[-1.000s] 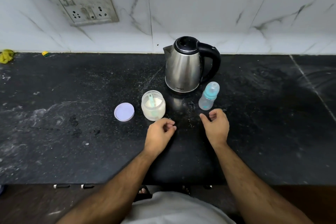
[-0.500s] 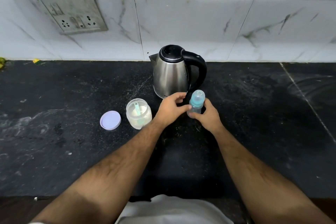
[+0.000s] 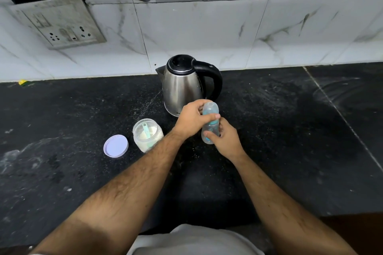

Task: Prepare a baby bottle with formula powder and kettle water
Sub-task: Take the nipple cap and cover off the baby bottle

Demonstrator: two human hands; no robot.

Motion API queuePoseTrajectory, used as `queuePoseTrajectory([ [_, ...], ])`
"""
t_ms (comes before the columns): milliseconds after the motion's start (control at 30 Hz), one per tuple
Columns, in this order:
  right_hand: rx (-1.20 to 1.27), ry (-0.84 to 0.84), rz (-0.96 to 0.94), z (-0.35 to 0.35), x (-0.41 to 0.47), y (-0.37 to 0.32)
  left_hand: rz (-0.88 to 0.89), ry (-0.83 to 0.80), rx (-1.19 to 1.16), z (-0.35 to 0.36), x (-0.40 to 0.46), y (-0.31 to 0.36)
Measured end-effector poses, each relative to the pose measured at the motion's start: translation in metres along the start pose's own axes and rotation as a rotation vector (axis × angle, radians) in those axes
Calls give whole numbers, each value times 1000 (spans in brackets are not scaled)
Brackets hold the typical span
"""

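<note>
The black counter is the biggest thing here, and everything stands on it. At 12 o'clock, near the wall, stands the shiny kettle. Its lid is down and its black handle points toward 3 o'clock, which looks easy for a right hand to grab when it is time to pour.

At 9 o'clock from the hands sits the open powder jar, with white powder and a little green scoop inside. It looks left open so the powder is ready to scoop. Its round lid lies flat just beside it, farther toward 9 o'clock, out of the way.

The baby bottle is right in front of the kettle, leaning a bit. It looks empty and its top is on. The right hand is wrapped around the bottom part to keep the bottle from turning. The left hand is curled around the blue ring and cap at the top. I think the hands sit like this to twist the top off, because powder and water cannot go in until the bottle is open.
</note>
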State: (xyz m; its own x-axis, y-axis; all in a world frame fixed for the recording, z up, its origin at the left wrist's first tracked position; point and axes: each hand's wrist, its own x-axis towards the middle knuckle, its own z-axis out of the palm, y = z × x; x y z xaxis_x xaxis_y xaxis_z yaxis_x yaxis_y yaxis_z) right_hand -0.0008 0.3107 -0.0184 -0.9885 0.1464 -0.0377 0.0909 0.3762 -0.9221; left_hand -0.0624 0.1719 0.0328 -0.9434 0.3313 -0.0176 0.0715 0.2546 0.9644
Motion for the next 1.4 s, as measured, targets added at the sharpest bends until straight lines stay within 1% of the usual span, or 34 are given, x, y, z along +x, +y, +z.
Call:
queuePoseTrajectory([
  [100,-33,68,-4,5,-4,-1,4,83,-4,4,-4,2],
  [167,-88,81,-17,6,-6,-2,-1,148,-56,3,-2,6],
  [300,-88,85,3,4,-10,3,-52,160,-197,-5,7,13],
  [400,-89,116,13,0,-12,6,-53,194,-212,-7,8,9],
  [500,-83,186,19,-9,-16,11,-59,240,-226,-7,5,-2],
  [567,-82,224,29,-16,-19,14,-77,221,-228,-6,3,-10],
  [667,-59,273,53,-28,-26,20,-104,152,-149,1,0,-25],
  [867,-81,335,105,-48,-41,27,-202,52,112,25,-6,-52],
  [1033,-89,376,129,-65,-49,31,-186,-27,225,57,-6,-53],
  [1167,-94,382,140,-74,-54,33,-193,-42,299,76,-7,-55],
  [1400,-75,354,136,-73,-56,32,-185,-17,388,79,-8,-64],
])
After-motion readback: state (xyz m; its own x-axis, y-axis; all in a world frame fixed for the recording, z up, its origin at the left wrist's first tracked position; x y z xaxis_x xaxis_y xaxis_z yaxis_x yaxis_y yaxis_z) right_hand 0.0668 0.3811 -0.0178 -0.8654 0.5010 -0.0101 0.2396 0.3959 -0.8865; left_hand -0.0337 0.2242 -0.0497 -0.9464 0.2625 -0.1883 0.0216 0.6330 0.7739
